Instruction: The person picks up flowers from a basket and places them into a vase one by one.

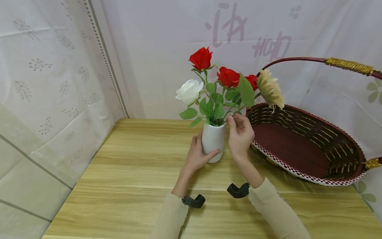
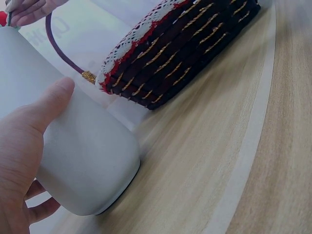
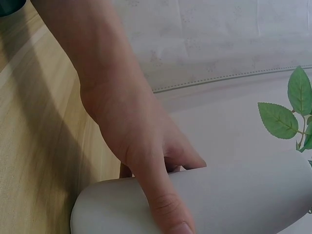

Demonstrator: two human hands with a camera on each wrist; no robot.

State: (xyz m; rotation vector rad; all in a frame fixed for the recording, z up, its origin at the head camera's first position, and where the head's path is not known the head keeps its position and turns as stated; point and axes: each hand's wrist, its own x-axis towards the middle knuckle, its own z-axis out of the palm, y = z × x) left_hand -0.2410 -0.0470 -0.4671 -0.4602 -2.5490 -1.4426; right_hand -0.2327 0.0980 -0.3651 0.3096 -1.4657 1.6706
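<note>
A white vase (image 1: 213, 141) stands on the wooden table, holding artificial flowers. Among them are a white rose (image 1: 189, 91), red roses (image 1: 201, 59) and a cream, many-petalled flower (image 1: 270, 89) that leans out to the right. My left hand (image 1: 198, 155) grips the vase's lower body, its thumb across the front, as the left wrist view also shows. At the vase's mouth, on the right side, my right hand (image 1: 241, 132) pinches a flower stem (image 2: 9, 18) between thumb and fingers. Which bloom that stem carries I cannot tell. Green leaves (image 1: 215, 108) crowd above the rim.
To the right sits a dark woven basket (image 1: 293, 149) with white lace trim and a tall arched handle (image 1: 301, 59), close beside my right hand. A patterned cloth (image 1: 155, 59) hangs behind the table (image 1: 128, 186), and another hangs along the left side.
</note>
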